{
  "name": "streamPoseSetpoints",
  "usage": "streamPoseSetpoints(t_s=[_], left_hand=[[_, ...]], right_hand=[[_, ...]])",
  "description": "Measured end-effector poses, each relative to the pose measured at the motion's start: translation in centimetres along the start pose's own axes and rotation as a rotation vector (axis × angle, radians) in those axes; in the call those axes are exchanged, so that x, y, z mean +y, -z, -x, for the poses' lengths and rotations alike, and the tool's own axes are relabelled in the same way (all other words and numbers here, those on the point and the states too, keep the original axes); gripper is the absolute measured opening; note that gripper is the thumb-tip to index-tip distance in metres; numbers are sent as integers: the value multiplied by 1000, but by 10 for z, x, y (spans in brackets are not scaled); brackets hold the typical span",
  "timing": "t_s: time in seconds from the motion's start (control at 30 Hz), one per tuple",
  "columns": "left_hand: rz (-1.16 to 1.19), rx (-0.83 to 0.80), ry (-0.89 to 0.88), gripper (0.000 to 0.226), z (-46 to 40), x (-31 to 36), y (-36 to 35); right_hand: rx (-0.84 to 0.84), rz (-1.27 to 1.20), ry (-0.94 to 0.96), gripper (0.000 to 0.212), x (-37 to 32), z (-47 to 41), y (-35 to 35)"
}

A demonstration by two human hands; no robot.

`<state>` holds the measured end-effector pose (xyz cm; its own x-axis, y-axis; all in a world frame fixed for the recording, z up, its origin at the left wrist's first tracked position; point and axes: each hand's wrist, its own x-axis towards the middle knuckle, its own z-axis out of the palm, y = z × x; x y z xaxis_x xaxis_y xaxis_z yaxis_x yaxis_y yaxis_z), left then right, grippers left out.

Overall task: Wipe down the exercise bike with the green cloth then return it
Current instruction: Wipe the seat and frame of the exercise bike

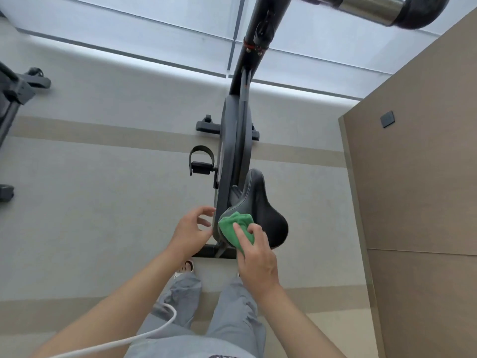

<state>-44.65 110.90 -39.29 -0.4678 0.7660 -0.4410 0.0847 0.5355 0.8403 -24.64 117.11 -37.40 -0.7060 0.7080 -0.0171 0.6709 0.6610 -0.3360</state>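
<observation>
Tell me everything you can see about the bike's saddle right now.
The saddle is black, smooth and padded, leather-like, with a line of pale stitching along its upper surface. Its narrow nose points toward the handlebar and its wide rear toward the person. It sits atop the dark grey bike frame. A bunched green cloth lies against its rear left edge, pressed there by the right hand. The left hand hovers beside it, fingers relaxed, not touching the saddle.

Right hand (258,259) presses green cloth (236,227) on saddle (268,215).
</observation>
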Motion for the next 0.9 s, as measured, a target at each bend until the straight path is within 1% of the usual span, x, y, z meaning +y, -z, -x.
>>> streamPoseSetpoints(t_s=[0.07,0.2,0.27,0.33,0.37,0.43,0.5,0.6,0.73,0.8,0.9], left_hand=[[-6,34,3,42,-1,-1,2],[-8,58,-3,40,3,-1,0],[-13,67,6,39,7,-1,-1],[-18,81,18,39,8,-4,0],[-25,82,20,39,8,-4,-1],[-38,82,20,38,8,-3,-4],[-41,89,20,37,8,-2,-6],[-44,115,16,35,9,2,-8],[-50,111,-2,34,14,4,-7],[-54,119,-10,34,15,2,-4],[-50,122,-9,36,17,-3,-1]], right_hand=[[8,44,34,62,7,5,-2],[36,164,41,53,1,-55,-4],[-8,146,55,54,-7,-83,-2],[-58,113,117,56,-13,-101,0],[-77,95,151,53,-12,-104,1],[-71,57,199,43,-8,-98,2],[-33,2,209,43,-4,-79,1],[18,-33,206,57,5,-32,-5],[19,-3,233,76,12,22,-10],[28,6,213,70,9,9,-13],[31,-18,144,55,-5,-43,-13]])
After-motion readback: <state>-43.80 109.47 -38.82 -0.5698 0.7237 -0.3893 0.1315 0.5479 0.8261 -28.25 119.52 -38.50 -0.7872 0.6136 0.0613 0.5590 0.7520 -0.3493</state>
